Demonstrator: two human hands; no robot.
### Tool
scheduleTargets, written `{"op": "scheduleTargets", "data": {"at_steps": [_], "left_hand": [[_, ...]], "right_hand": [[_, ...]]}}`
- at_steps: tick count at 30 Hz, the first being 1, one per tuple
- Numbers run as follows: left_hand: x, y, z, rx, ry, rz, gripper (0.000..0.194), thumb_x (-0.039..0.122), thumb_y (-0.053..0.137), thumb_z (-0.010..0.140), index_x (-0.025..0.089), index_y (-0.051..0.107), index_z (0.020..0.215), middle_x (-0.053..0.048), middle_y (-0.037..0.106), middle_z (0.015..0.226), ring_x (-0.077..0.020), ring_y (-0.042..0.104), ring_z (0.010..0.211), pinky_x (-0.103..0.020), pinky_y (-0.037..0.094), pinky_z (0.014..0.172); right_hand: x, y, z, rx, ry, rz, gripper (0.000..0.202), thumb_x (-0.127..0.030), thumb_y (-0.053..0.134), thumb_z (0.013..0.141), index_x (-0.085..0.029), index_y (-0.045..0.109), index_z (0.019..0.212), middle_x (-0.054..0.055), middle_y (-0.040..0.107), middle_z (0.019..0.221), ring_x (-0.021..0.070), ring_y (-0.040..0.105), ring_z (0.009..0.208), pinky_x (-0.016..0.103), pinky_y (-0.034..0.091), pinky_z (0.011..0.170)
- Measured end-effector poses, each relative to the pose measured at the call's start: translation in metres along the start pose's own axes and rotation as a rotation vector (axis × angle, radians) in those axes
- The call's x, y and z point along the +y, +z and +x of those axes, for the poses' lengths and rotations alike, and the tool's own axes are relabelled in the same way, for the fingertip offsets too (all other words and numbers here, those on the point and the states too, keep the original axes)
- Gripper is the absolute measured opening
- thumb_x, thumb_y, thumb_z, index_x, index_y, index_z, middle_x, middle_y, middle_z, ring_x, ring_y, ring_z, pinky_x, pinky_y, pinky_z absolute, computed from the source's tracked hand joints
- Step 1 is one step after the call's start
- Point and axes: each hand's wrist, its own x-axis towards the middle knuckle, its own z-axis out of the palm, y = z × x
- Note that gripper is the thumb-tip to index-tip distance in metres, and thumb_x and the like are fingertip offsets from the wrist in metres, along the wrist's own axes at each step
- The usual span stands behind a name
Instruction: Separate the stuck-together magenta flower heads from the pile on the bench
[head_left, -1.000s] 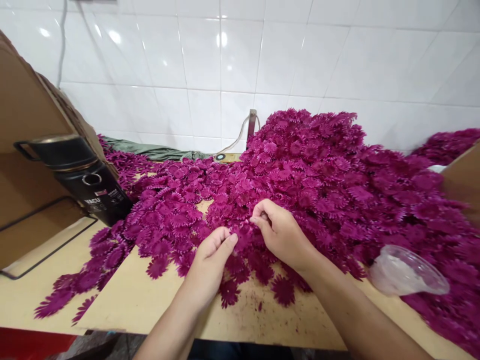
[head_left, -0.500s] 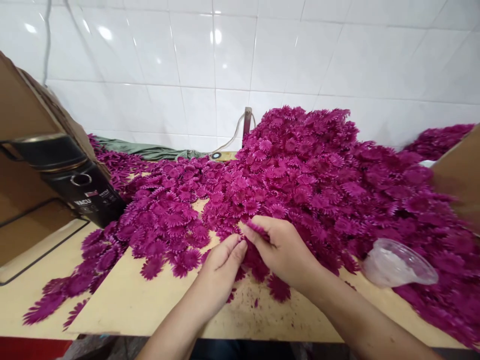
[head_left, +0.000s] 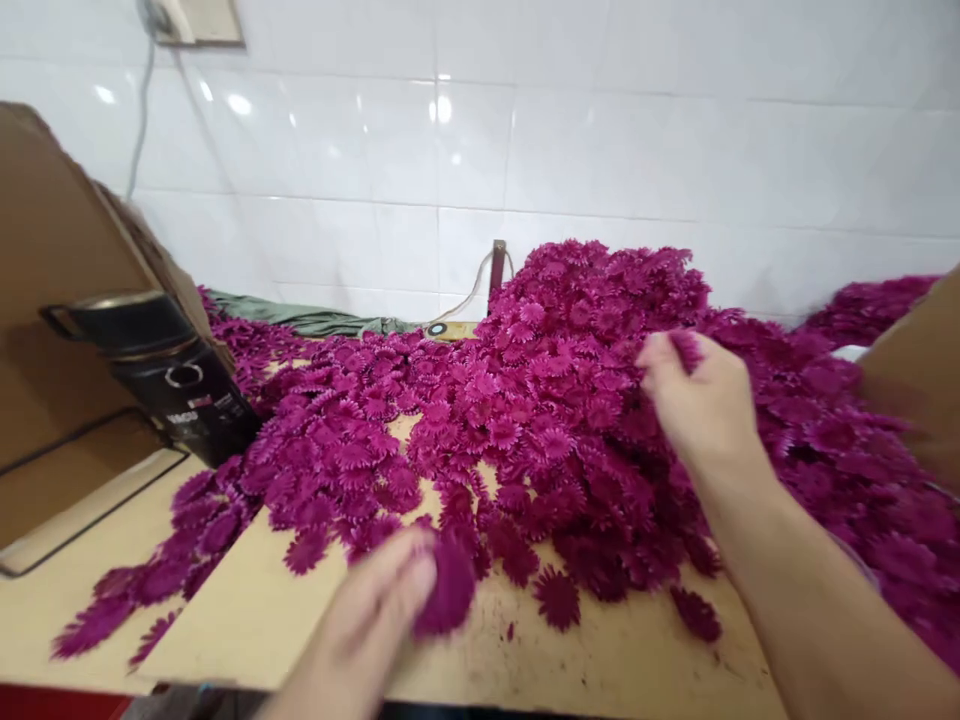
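Observation:
My left hand, blurred by motion, pinches a magenta flower piece between thumb and fingers, low over the front of the wooden board. Raised over the right side of the large flower heap is my right hand. Its fingers are closed round another magenta flower piece, partly hidden by the fingers. Loose flower pieces lie at the heap's front edge, one between my hands and one below my right wrist.
A black bottle leans by a cardboard box at the left. Another cardboard piece stands at the right. Green cloth and an upright metal strip are near the tiled wall.
My hands have moved apart, the right one up and to the right, the left one down and to the left. The view has shifted, and my right forearm now hides the clear plastic bowl.

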Motion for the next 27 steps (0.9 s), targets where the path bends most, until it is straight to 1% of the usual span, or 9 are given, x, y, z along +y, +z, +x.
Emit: {"op": "scheduleTargets", "data": {"at_steps": [3,5,8,11,15,18,22,25,27], "left_hand": [[0.011,0.011,0.006,-0.173,0.051,0.041,0.021,0.040,0.063,0.065,0.020,0.061,0.062,0.000,0.056,0.062,-0.0165,0.050,0.064,-0.026,0.041,0.063],[0.014,0.023,0.012,-0.262,0.089,0.059,0.021,0.039,0.059,0.068,0.018,0.061,0.068,0.001,0.054,0.062,-0.0138,0.046,0.061,-0.024,0.038,0.062],[0.009,0.035,0.019,-0.273,0.079,0.056,0.026,0.041,0.058,0.069,0.017,0.052,0.060,0.004,0.043,0.055,-0.0107,0.038,0.054,-0.022,0.033,0.055],[-0.002,0.040,0.027,-0.233,0.053,0.006,0.038,0.050,0.057,0.066,0.019,0.040,0.053,0.006,0.033,0.052,-0.0095,0.030,0.051,-0.022,0.028,0.051],[-0.013,0.039,0.034,-0.239,-0.022,-0.056,0.044,0.057,0.057,0.063,0.018,0.039,0.053,0.006,0.035,0.053,-0.0095,0.032,0.052,-0.022,0.029,0.052],[-0.015,0.036,0.034,-0.282,-0.041,-0.095,0.042,0.057,0.055,0.066,0.017,0.046,0.057,0.004,0.042,0.056,-0.0112,0.040,0.057,-0.023,0.034,0.059],[-0.011,0.034,0.021,-0.262,-0.020,-0.048,0.034,0.048,0.060,0.066,0.018,0.046,0.059,0.006,0.040,0.055,-0.0091,0.036,0.053,-0.021,0.032,0.053],[-0.005,0.035,0.004,-0.282,0.002,-0.021,0.030,0.041,0.062,0.066,0.017,0.046,0.056,0.005,0.041,0.053,-0.0090,0.037,0.052,-0.020,0.032,0.051],[-0.002,0.034,-0.005,-0.342,-0.008,-0.026,0.027,0.039,0.060,0.069,0.017,0.049,0.057,0.004,0.045,0.055,-0.0099,0.041,0.054,-0.020,0.034,0.052]], "right_hand": [[0.002,0.004,-0.002,-0.198,0.006,-0.053,0.010,-0.023,0.058,0.070,-0.017,0.060,0.077,0.005,0.056,0.074,0.0177,0.054,0.068,0.033,0.043,0.064],[-0.002,0.011,-0.015,-0.251,0.019,-0.117,0.028,-0.020,0.067,0.061,-0.015,0.062,0.088,0.009,0.054,0.088,0.0219,0.055,0.079,0.037,0.044,0.073],[-0.014,0.014,-0.045,-0.270,-0.082,-0.112,0.029,-0.024,0.066,0.066,-0.015,0.061,0.093,0.012,0.053,0.097,0.0252,0.051,0.093,0.041,0.040,0.083],[-0.029,0.013,-0.076,-0.535,-0.150,0.051,0.016,-0.029,0.055,0.078,-0.019,0.060,0.088,0.006,0.058,0.085,0.0190,0.053,0.082,0.035,0.042,0.074],[-0.038,0.024,-0.102,-0.761,-0.014,0.174,0.007,-0.020,0.061,0.072,-0.019,0.054,0.075,0.000,0.057,0.074,0.0129,0.051,0.068,0.026,0.040,0.062],[-0.038,0.034,-0.110,-0.734,-0.048,0.133,0.010,-0.012,0.056,0.072,-0.019,0.049,0.068,-0.001,0.055,0.071,0.0119,0.049,0.065,0.024,0.036,0.060],[-0.033,0.040,-0.106,-0.579,-0.179,-0.020,0.021,-0.009,0.043,0.077,-0.019,0.041,0.058,-0.001,0.050,0.062,0.0127,0.045,0.058,0.025,0.031,0.056],[-0.016,0.037,-0.079,-0.383,-0.091,-0.078,0.023,-0.016,0.042,0.079,-0.020,0.038,0.056,-0.001,0.046,0.057,0.0130,0.043,0.053,0.025,0.031,0.053],[-0.001,0.031,-0.054,-0.150,0.062,-0.135,0.021,-0.020,0.047,0.076,-0.021,0.039,0.057,-0.001,0.046,0.055,0.0135,0.043,0.052,0.026,0.033,0.054]]}}
